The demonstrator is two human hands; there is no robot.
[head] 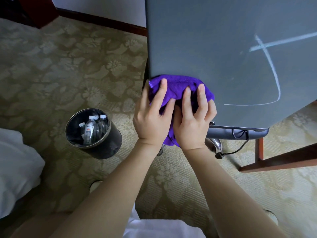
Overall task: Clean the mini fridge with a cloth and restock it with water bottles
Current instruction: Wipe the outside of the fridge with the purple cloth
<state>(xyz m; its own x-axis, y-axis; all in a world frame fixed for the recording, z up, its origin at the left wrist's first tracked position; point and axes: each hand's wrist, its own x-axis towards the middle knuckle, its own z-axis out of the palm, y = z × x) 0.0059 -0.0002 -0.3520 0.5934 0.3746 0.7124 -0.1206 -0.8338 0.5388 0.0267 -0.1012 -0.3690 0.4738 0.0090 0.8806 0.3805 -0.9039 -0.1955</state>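
Note:
The dark grey top of the mini fridge (214, 40) fills the upper right, with pale chalk-like lines drawn on it. A bunched purple cloth (178, 86) lies on its near left corner and hangs over the edge. My left hand (152, 115) presses on the cloth's left side with spread fingers, thumb along the fridge's edge. My right hand (193, 121) lies beside it, its curled fingers gripping the cloth. Several clear water bottles (92, 127) stand in a black bucket on the carpet to the left.
The black round bucket (109, 143) sits on patterned beige carpet. White bedding (15, 167) is at the left edge. A black cable (238, 150) and a wooden frame (281, 160) lie below the fridge on the right. A dark wood skirting board runs along the far wall.

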